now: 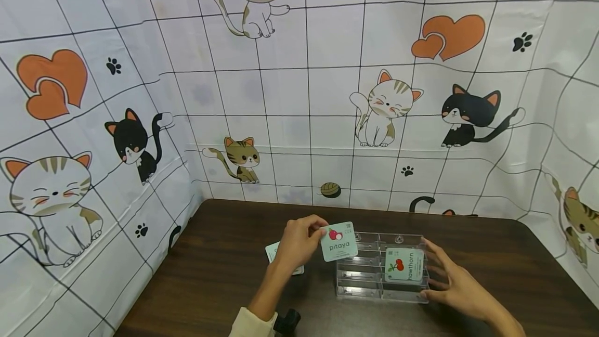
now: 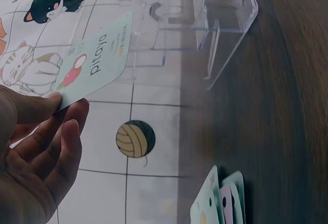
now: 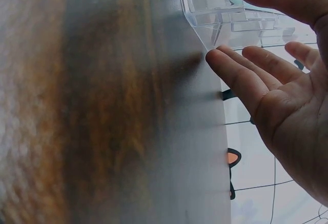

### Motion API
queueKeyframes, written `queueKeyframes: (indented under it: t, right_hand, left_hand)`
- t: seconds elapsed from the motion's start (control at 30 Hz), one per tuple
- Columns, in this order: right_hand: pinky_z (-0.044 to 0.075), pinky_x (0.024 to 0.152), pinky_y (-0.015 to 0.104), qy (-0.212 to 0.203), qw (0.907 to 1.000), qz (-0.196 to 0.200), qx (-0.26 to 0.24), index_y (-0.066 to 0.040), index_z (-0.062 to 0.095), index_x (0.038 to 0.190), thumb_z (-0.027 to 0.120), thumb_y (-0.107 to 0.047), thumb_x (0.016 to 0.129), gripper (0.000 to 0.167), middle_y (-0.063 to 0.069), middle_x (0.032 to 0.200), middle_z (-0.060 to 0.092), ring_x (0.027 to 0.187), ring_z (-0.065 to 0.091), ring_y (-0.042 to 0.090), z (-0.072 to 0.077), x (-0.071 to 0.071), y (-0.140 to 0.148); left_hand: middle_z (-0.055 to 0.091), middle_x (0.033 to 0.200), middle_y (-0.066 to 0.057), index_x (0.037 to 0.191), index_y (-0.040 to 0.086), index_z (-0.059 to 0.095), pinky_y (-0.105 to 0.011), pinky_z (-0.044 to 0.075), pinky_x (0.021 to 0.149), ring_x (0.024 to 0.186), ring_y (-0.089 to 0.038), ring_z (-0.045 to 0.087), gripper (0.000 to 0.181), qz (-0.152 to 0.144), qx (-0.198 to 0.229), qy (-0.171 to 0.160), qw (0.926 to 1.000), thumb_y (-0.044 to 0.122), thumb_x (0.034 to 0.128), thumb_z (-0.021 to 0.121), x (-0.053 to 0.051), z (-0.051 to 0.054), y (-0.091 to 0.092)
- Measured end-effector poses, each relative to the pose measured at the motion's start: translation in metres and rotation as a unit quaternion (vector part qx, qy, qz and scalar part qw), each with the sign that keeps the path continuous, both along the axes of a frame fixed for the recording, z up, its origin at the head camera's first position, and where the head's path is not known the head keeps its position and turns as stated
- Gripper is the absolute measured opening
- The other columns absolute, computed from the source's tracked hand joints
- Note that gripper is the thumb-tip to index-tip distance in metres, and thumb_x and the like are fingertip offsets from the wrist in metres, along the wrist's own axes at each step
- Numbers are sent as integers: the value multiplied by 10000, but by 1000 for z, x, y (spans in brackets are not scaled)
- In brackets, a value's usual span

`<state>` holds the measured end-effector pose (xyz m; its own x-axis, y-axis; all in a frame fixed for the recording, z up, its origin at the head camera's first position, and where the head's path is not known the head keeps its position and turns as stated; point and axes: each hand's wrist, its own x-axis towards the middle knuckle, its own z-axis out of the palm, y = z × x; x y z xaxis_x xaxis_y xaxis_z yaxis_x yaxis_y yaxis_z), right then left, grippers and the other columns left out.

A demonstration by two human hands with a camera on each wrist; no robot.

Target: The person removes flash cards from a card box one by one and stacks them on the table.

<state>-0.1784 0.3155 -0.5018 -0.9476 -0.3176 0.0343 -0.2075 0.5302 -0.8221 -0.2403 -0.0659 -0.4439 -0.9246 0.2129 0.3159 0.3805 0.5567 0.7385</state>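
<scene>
My left hand (image 1: 299,241) pinches the corner of a pale green "pitaya" card (image 1: 339,242) between thumb and fingers, at the upper left of a clear plastic rack (image 1: 359,292). In the left wrist view the card (image 2: 97,60) is held by its edge in my left hand (image 2: 41,147). A "hawthorn" card (image 1: 404,264) lies in the rack's right column. My right hand (image 1: 460,285) is at the rack's right side, fingers extended and spread. In the right wrist view the fingers of my right hand (image 3: 287,90) are beside the clear rack (image 3: 225,19); contact is hard to tell.
More cards (image 1: 298,270) lie on the brown table (image 1: 187,274) behind my left forearm; the left wrist view shows several cards (image 2: 210,198) together. A white curtain (image 1: 285,92) printed with cats and grid lines hangs around the table's back and sides.
</scene>
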Motion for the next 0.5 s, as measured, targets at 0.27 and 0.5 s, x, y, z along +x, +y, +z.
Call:
queueKeyframes:
  t: [0.27,0.5]
  right_hand:
    - [626,920,482,14,10000,49,-26,-48,-20,1713,915,-83,830,1287,504,1604,245,1330,459,744,2,0,1]
    - [627,920,482,-46,10000,52,-35,-63,-28,1717,915,-91,833,1293,502,1607,243,1333,457,743,1,0,0]
  left_hand:
    - [783,894,-36,1098,83,800,-209,467,601,696,-65,616,110,26,53,29,10000,75,1011,734,-2,0,-13]
    - [775,873,-31,1089,81,800,-210,463,589,690,-74,618,100,68,95,-74,9999,81,1007,742,-2,0,-18]
